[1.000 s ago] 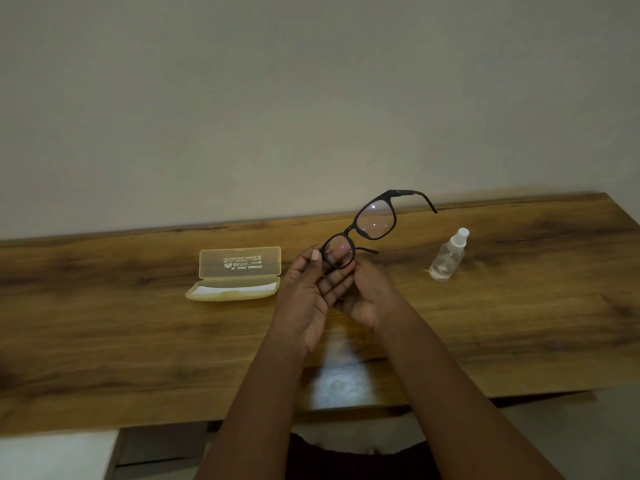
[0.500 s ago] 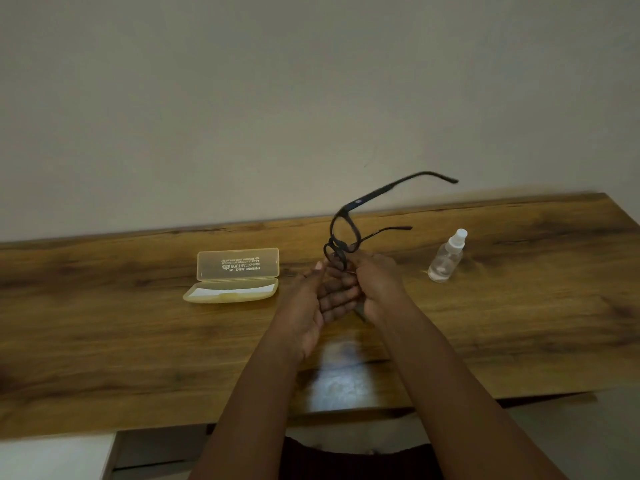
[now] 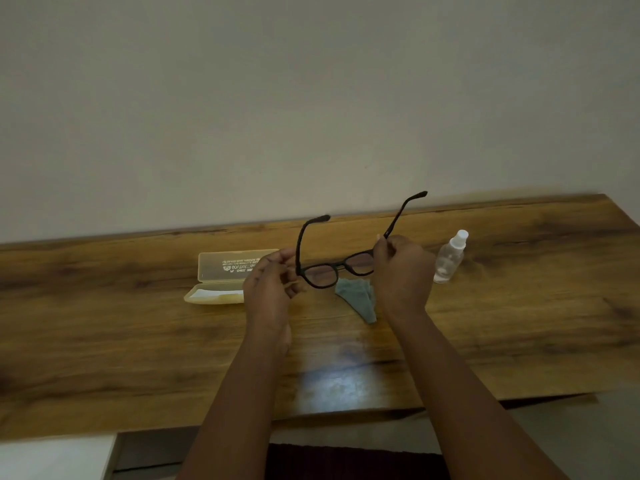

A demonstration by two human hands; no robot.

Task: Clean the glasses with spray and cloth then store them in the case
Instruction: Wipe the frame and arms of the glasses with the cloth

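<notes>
Black-framed glasses (image 3: 341,268) hang above the wooden table with both temples unfolded and pointing away from me. My left hand (image 3: 272,289) pinches the frame at its left hinge. My right hand (image 3: 401,271) pinches the right hinge and hides part of the right lens. A grey-green cloth (image 3: 356,297) lies crumpled on the table under the glasses, partly behind my right hand. A pale yellow translucent case (image 3: 225,277) lies open to the left, its lid standing up. A small clear spray bottle (image 3: 450,257) with a white cap stands to the right.
The wooden table (image 3: 138,341) runs the full width, its back edge against a plain wall (image 3: 311,98). A white surface (image 3: 52,459) shows below the table's front edge at lower left.
The glasses have swung round from edge-on to facing me, held wide at both hinges. My hands have moved apart. The cloth, hidden before, now lies on the table.
</notes>
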